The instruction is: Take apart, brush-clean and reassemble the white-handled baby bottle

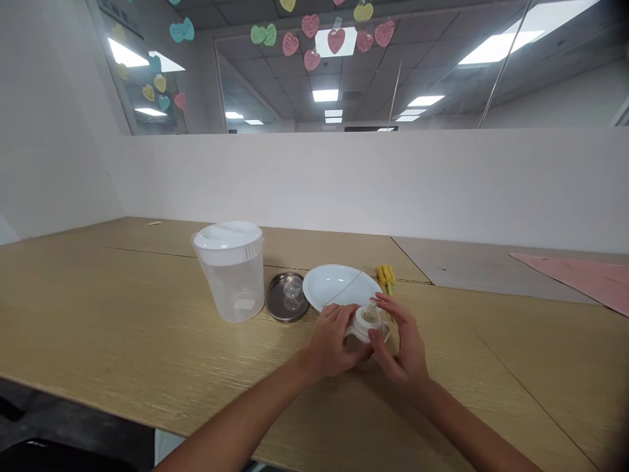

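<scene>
A baby bottle [364, 333] with a white collar, side handles and a clear teat on top stands between my hands, just in front of the white plate [322, 280]. My left hand [335, 344] is wrapped round its left side, over the handle there. On the other side, my right hand [403, 337] has its thumb against the collar and its fingers curled round behind the teat. Most of the bottle's lower body is hidden by my hands.
Left of the plate, a round metal tin [274, 308] holds a clear plastic piece [293, 288]. A lidded translucent pitcher [233, 282] stands farther left. Yellow artificial flowers [386, 274] lie behind my right hand. A pink sheet [584, 275] lies at the far right.
</scene>
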A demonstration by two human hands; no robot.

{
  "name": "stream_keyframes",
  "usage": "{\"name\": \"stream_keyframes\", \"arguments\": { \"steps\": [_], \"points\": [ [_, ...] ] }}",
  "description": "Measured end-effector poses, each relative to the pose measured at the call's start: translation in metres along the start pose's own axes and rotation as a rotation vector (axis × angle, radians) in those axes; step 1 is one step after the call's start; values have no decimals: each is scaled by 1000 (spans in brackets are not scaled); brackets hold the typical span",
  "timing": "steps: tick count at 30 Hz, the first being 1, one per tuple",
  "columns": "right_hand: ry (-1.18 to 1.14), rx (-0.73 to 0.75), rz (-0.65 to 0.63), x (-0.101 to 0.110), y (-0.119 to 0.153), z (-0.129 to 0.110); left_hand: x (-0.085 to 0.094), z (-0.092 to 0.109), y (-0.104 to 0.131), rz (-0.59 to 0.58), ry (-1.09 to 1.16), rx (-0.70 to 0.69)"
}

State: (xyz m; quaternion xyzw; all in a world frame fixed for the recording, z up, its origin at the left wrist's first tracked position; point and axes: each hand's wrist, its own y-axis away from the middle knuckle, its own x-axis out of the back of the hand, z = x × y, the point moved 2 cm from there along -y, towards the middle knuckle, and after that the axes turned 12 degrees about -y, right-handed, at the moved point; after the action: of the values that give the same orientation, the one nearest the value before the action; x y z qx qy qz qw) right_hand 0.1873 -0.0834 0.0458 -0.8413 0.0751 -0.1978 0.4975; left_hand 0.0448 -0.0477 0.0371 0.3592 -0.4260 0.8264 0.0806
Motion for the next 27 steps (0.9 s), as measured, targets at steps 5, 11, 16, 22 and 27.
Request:
{"name": "stream_keyframes", "arguments": {
  "steps": [5,11,16,22,27],
  "points": [
    [-67,-187,-86,-2,2,12,-3,-2,0,5,-18,-14],
    [56,-230,-19,-2,3,15,-3,-3,1,15,-68,-73],
    [127,-197,-40,-2,1,12,-4,-5,0,-11,-101,-65],
    [164,-120,-53,-1,0,12,8,-16,-5,-110,-341,-299],
    [153,-111,-45,-3,1,16,34,-28,-12,51,-405,-204]
  ]
}}
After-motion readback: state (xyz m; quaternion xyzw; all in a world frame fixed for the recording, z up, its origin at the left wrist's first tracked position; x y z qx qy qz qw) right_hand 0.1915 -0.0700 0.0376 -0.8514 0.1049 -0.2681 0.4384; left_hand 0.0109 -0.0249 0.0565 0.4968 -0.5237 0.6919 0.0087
